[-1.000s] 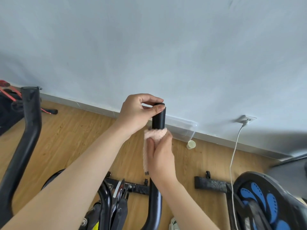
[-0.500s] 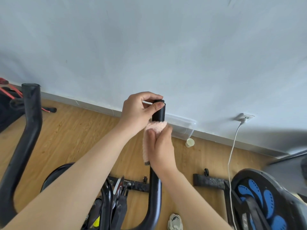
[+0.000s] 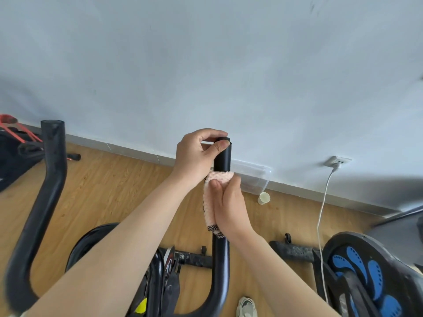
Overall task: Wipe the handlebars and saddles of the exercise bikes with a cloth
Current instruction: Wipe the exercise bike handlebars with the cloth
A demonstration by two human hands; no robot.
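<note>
The bike's black right handlebar horn (image 3: 222, 160) rises upright in the middle of the view. My left hand (image 3: 196, 155) pinches its top end between thumb and fingers. Just below, my right hand (image 3: 230, 208) grips a fluffy pink cloth (image 3: 211, 195) wrapped round the bar. The cloth's dark patterned hem hangs at the bottom of my palm. The left handlebar horn (image 3: 49, 179) curves up at the left, untouched. No saddle is in view.
A second bike's black and blue flywheel cover (image 3: 370, 268) sits at the lower right, with a white cable (image 3: 321, 216) running up to a wall socket (image 3: 336, 161). A paper cup (image 3: 263, 198) lies by the skirting. A dark bag (image 3: 13, 156) rests at the far left on the wooden floor.
My right hand and the cloth slid slightly up and then back down the bar. My left hand has kept its hold on the top.
</note>
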